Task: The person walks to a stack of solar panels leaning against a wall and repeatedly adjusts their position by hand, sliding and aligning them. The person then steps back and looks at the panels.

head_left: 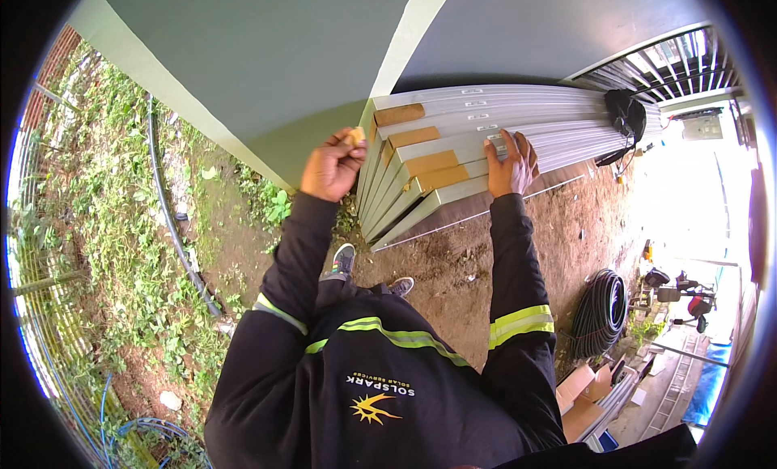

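Several framed panels (453, 149) with silver edges lean side by side against the grey wall, fanned apart at their near end. Tan cardboard corner pieces (433, 163) cover some of their corners. My left hand (330, 168) is raised just left of the stack, its fingers pinching a small crumpled tan scrap (354, 136), possibly cardboard or tape. On top of the panel edges, near their small white labels, rests my right hand (512, 163). Its fingers are spread and its palm faces down, with nothing seen in its grasp.
A black bag (624, 117) lies on the stack's far end. Coiled black pipe (600, 314), open cardboard boxes (584, 398) and a ladder (676, 384) are at right. A black hose (166, 202) crosses the weeds at left. Bare soil (453, 283) lies by my shoes.
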A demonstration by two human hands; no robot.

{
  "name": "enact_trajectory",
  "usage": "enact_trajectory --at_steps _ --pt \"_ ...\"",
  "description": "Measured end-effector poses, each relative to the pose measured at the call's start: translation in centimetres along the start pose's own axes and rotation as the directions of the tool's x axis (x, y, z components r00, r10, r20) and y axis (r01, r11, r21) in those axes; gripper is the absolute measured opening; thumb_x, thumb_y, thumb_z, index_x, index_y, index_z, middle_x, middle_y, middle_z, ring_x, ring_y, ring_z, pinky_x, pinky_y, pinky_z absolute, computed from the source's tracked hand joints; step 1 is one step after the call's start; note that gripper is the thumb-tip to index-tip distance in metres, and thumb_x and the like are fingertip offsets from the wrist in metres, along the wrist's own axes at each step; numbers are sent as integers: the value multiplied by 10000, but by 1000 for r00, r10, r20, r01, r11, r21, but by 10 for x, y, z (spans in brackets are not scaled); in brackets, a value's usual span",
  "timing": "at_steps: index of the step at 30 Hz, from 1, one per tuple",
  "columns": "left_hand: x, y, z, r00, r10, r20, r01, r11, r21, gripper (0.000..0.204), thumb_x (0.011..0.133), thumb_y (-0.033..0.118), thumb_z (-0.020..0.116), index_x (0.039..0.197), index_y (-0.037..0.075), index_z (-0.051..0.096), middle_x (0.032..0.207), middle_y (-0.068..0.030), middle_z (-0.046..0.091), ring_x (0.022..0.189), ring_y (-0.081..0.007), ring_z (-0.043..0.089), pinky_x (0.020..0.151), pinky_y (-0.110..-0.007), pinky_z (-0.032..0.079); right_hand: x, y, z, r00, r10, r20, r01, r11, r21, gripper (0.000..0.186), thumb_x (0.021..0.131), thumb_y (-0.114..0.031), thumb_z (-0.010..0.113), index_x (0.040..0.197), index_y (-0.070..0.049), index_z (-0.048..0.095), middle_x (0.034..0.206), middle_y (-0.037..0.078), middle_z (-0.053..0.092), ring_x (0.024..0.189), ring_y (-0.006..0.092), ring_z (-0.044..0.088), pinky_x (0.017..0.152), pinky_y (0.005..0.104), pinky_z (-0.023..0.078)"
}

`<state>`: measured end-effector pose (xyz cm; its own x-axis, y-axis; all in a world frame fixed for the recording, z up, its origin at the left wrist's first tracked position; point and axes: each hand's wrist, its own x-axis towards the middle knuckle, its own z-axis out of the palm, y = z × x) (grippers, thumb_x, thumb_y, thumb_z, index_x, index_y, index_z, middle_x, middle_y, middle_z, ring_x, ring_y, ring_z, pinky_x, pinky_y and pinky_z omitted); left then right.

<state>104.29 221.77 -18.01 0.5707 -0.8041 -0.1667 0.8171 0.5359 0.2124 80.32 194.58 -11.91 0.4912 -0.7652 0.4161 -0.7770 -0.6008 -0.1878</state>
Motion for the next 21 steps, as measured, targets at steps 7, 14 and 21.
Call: enact_trajectory --at_steps 7,14,21 --pt "-35 25 7 978 138 -157 -30 837 546 124 877 -94 557 882 -39 667 858 -118 683 785 -213 683 702 -332 540 2 -3 -2 999 23 25 -23 999 -32 548 909 -566 755 1365 -262 752 1530 53 594 1485 304 443 1230 563 263" --pt "-22 -58 -27 923 195 -332 124 666 736 285 882 -19 552 1084 -87 741 880 -119 713 703 -178 677 609 -314 527 1 -4 -3 998 35 43 -34 999 -27 543 907 -547 767 1375 -272 743 1544 47 585 1489 298 440 1220 572 280" --pt "-17 -115 -22 793 604 76 -6 -117 993 287 946 169 703 1154 -11 783 1096 -266 765 866 -399 754 839 -449 582 1 -3 -3 999 29 28 -28 999 -26 523 904 -531 770 1357 -270 751 1541 40 587 1482 301 446 1209 576 295"
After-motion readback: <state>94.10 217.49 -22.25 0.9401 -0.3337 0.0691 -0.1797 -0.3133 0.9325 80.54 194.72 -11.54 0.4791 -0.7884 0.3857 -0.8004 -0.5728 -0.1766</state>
